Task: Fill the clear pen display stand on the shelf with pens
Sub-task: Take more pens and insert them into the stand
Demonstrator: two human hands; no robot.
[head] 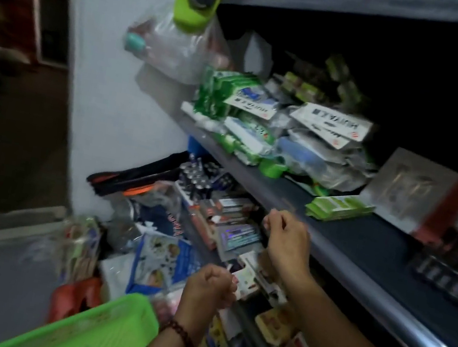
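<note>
Green-and-white packets (232,107) lie heaped beneath a lime cap (192,11) and a hanging plastic bag (175,49); batteries (199,177) stand lower down, a green basket (92,332) at bottom left.

grey shelf (350,221), green packets (338,207), bagged goods (311,144)

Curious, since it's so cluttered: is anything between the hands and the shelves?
Nothing visible. The right hand is at the middle shelf's front edge, the left hand above the packets below. No pen stand can be made out.

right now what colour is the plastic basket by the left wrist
Bright green; the basket shows best in the head view, bottom left.
</note>
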